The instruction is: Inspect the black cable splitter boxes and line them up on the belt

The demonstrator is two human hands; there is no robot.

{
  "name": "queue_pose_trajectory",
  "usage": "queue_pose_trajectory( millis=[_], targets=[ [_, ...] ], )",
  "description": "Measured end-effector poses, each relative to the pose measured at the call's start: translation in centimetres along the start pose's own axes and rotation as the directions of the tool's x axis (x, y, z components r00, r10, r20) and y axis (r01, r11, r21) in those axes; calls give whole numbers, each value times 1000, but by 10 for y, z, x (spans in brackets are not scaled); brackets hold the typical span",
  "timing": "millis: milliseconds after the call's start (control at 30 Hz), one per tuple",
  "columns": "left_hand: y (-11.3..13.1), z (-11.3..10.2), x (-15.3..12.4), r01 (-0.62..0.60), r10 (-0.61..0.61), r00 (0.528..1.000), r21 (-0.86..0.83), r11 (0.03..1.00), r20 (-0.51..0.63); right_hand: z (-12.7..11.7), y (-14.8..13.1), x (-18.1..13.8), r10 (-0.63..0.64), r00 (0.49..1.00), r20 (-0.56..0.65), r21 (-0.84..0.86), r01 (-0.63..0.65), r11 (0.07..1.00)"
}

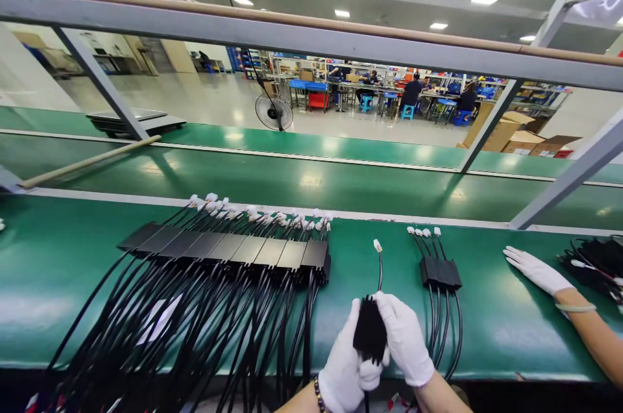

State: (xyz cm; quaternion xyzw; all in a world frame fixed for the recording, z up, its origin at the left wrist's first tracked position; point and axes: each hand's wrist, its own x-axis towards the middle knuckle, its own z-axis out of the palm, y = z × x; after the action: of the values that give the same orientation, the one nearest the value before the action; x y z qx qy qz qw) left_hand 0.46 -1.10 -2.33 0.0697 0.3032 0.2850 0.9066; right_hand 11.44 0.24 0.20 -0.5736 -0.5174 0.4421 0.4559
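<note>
Both my hands wear white gloves and meet above the bench's near edge. My left hand (343,358) and my right hand (405,338) are closed around the sides of a black module (370,330). From its far end a black cable runs up to a white connector (378,245); another cable hangs below my hands. Left of them lies a long row of similar black modules (243,249), with white plugs at the back and black cables draped over the front edge. To the right lies a small group of black modules (440,272) with several cables.
A co-worker's gloved hand (538,272) rests flat on the green bench (360,231) at right, near a dark cable pile (596,260). Grey frame bars (311,36) cross above. A scale (136,119), a fan (274,112) and cardboard boxes (518,137) stand farther back.
</note>
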Motion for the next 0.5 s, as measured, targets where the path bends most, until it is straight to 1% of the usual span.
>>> queue_pose_trajectory(
  millis=[33,67,133,200,267,300,367,433,500],
  targets=[
    [-2,0,-1,5,-5,1000,24,1000,16,-2,-1,0,-11,1000,-23,4,11,1000],
    [-3,0,-1,7,-8,999,47,999,37,-4,-2,-1,-10,1000,-18,27,10,1000],
    [-5,1,-2,-17,12,997,64,998,79,-9,-4,-6,16,998,59,107,-22,994],
    [-5,2,-2,-56,54,994,19,998,90,-12,-3,-14,37,986,165,172,-66,983],
    [-5,3,-3,-67,72,995,-71,995,66,-11,-1,-22,19,977,211,207,-64,976],
    [-5,4,-3,-58,64,997,-111,992,51,-9,2,-26,4,978,210,220,-51,974],
    [-6,7,-4,-37,41,999,-149,988,23,-4,7,-31,-2,987,163,234,-37,972],
    [-8,10,-5,-44,44,999,-139,989,-8,1,11,-31,25,997,77,205,-40,978],
    [-10,12,-5,-52,49,998,-119,992,-33,3,14,-27,42,999,-14,136,-40,990]
  ],
)
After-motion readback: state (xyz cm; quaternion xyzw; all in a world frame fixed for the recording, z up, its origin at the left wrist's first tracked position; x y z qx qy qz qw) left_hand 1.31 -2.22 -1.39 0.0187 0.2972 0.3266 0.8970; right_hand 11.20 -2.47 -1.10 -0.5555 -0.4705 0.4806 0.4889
